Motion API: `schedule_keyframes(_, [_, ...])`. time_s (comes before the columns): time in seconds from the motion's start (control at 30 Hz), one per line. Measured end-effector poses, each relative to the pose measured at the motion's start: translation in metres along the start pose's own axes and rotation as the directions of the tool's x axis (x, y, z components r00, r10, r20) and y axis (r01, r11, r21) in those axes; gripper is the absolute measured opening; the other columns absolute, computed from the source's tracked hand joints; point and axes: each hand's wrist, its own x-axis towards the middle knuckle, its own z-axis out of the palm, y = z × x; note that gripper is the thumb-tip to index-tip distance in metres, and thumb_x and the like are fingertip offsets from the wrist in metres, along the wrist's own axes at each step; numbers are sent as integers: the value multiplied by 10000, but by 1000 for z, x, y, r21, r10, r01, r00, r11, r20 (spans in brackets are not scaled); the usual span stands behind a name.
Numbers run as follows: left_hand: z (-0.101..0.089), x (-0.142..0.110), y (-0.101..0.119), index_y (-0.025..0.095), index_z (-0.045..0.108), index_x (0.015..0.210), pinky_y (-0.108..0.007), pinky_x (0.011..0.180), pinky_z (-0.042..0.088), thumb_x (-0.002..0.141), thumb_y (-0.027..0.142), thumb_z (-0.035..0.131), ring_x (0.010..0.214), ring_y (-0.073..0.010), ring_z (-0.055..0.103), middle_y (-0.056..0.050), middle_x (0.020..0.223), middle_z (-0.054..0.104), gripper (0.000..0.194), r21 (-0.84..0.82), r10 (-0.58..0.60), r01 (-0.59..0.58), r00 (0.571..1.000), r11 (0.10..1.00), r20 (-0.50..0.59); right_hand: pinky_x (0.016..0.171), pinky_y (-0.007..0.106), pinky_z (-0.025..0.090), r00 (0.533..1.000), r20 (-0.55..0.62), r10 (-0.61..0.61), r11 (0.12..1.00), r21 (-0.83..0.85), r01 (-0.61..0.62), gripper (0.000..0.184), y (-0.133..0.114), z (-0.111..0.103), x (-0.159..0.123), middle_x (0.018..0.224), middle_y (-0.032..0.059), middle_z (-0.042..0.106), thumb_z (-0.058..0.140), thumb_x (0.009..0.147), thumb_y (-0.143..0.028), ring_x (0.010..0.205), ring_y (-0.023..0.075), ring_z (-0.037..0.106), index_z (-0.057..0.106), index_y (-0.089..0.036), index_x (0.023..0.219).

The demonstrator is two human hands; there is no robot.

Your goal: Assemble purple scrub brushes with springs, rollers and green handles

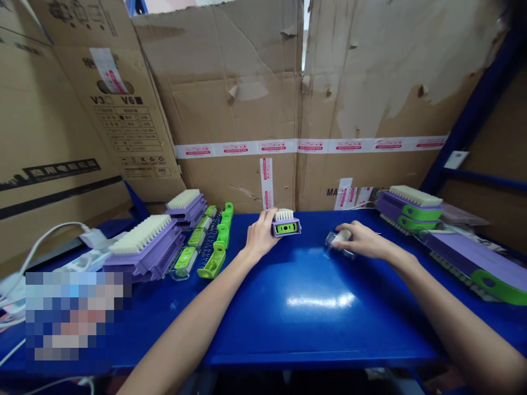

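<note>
My left hand point(259, 235) is closed around the side of a purple brush point(287, 229), which has white bristles facing up. A green slotted end piece shows on its near face. To the right, my right hand point(364, 240) grips a small clear plastic case point(348, 253) close above the blue table point(263, 323). My fingers hide part of this case. Left of my left hand runs a row of green end caps point(214, 263), with small metal springs point(209, 241) beside them. Clear cases with green inserts point(185, 261) stand alongside.
Purple brush bodies point(144, 260) are stacked at the left. Purple brushes with green ends point(411, 211) lie at the right, with a long one point(473, 255) nearer. Cardboard sheets point(239, 109) wall the back. White cables and a plug point(94, 238) lie far left.
</note>
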Motion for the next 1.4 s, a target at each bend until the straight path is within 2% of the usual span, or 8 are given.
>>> schedule_keyframes(0.23, [0, -1, 3, 292, 403, 1255, -318, 769, 501, 740, 357, 682, 1023, -254, 616, -37, 1229, 550, 590, 25, -30, 30, 999, 999, 10, 672, 298, 428, 954, -273, -125, 985, -153, 85, 234, -5, 14, 8, 908, 66, 580, 669, 678, -282, 823, 223, 577, 594, -204, 885])
schedule_keyframes(0.33, [1, -1, 2, 287, 404, 1253, -326, 753, 505, 739, 362, 682, 1010, -261, 621, -41, 1222, 553, 590, 32, -25, 25, 1000, 999, 2, 670, 291, 411, 936, -327, -133, 991, -56, 121, 103, -2, 11, 10, 803, 40, 615, 607, 739, -294, 784, 207, 576, 563, -208, 776])
schedule_keyframes(0.63, [4, -2, 0, 282, 394, 1237, -331, 735, 514, 742, 339, 674, 1005, -243, 606, -45, 1169, 552, 572, 45, 27, -25, 999, 999, -40, 632, 284, 414, 885, -455, -94, 974, 141, 176, 206, -4, 3, 9, 715, 31, 627, 603, 737, -378, 678, 174, 576, 570, -204, 631])
schedule_keyframes(0.83, [14, -1, 0, 170, 444, 1117, -469, 1010, 370, 699, 284, 672, 1178, -295, 475, -160, 1231, 495, 490, 191, 226, -195, 961, 962, -157, 800, 366, 472, 758, -652, 33, 903, 345, 257, 239, -26, 2, 5, 912, 76, 677, 658, 696, -361, 870, 229, 624, 645, -186, 858])
schedule_keyframes(0.93, [18, -1, 0, 159, 434, 1140, -490, 1076, 253, 728, 267, 630, 1122, -272, 507, -141, 1165, 547, 469, 231, 297, -257, 942, 938, -158, 795, 369, 509, 803, -553, 224, 679, 679, 279, 419, -45, 6, 5, 959, 81, 691, 750, 600, -367, 874, 225, 650, 624, -177, 952])
schedule_keyframes(1.07, [14, -3, 5, 160, 443, 1205, -428, 878, 377, 787, 311, 564, 1007, -277, 514, -131, 1109, 556, 461, 331, 269, -217, 956, 918, -120, 778, 350, 530, 889, -333, 315, 441, 880, 174, 446, -66, 13, 9, 897, 86, 713, 811, 505, -338, 840, 225, 669, 645, -156, 877])
schedule_keyframes(1.27, [7, -5, 18, 160, 459, 1257, -397, 745, 354, 711, 685, 548, 924, -300, 475, -147, 1051, 528, 764, 466, 277, -234, 961, 853, -24, 803, 346, 518, 925, -177, 337, 392, 919, 33, 329, -73, 26, 14, 847, 73, 730, 776, 541, -299, 824, 226, 673, 701, -142, 820])
schedule_keyframes(1.4, [6, -4, 21, 154, 505, 1205, -381, 735, 348, 593, 783, 581, 918, -292, 469, -139, 1020, 530, 880, 479, 291, -272, 956, 834, 36, 842, 353, 506, 923, -133, 360, 434, 900, -39, 280, -70, 35, 19, 891, 87, 732, 752, 577, -262, 870, 233, 672, 705, -140, 824])
